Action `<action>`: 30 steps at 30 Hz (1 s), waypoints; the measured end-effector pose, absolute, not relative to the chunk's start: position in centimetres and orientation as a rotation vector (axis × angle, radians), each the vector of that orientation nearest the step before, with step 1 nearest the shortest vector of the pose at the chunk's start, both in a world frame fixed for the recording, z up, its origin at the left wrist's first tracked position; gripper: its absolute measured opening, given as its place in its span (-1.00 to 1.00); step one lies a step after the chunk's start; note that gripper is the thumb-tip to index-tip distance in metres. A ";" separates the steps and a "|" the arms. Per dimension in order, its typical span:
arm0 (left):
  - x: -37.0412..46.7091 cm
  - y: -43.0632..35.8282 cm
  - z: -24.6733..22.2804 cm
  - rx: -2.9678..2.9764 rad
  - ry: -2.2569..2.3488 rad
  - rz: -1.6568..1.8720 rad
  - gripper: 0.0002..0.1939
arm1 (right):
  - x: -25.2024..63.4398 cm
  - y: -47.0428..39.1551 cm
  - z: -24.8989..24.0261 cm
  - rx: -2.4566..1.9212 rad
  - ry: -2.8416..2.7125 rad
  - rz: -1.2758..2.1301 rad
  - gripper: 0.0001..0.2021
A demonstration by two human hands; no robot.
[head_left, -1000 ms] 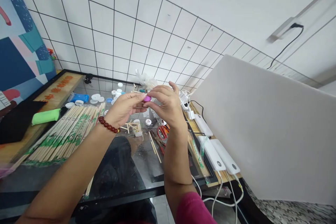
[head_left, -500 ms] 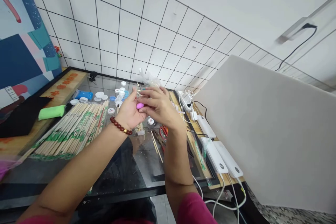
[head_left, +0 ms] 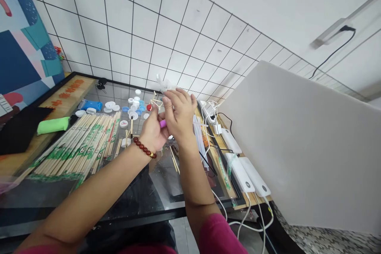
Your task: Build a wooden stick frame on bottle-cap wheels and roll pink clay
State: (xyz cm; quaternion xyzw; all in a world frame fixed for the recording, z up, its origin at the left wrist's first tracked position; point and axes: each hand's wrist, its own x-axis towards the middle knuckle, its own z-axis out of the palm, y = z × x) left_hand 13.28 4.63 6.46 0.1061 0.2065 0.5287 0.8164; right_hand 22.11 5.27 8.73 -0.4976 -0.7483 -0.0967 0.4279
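A small lump of pink-purple modelling clay (head_left: 163,123) is pressed between my two palms, above the middle of the glass-topped table. My left hand (head_left: 153,129), with a brown bead bracelet (head_left: 145,148) at its wrist, cups it from the left, thumb pointing up. My right hand (head_left: 181,116) lies against it from the right, with fingers extended away from me and hiding part of the clay. Just beyond my left thumb stands a small frame of thin wooden sticks (head_left: 156,102), partly covered by my hands. Beside it sits a red round piece (head_left: 149,107).
Wrapped chopsticks (head_left: 80,147) lie at left near a green roll (head_left: 52,126) and a blue packet (head_left: 93,105). Several white and blue caps (head_left: 135,104) are scattered behind. White power banks (head_left: 242,174) with cables line the right edge, beside a large pale panel (head_left: 297,147).
My right hand has turned more upright, its palm now against the left one instead of its fingers bent over the clay. Less of the clay shows. The view has shifted slightly.
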 end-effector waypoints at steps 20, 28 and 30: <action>12.7 4.2 8.5 0.119 0.515 1.226 -0.64 | 21.6 6.2 7.7 -1.302 -1.890 -0.240 -0.70; 11.0 4.0 10.1 0.151 0.374 1.102 -0.36 | 25.6 5.1 10.2 -0.999 -2.307 0.074 -0.79; 10.7 4.1 10.0 0.149 0.351 1.092 -0.32 | 25.9 5.1 10.3 -0.990 -2.307 0.086 -0.80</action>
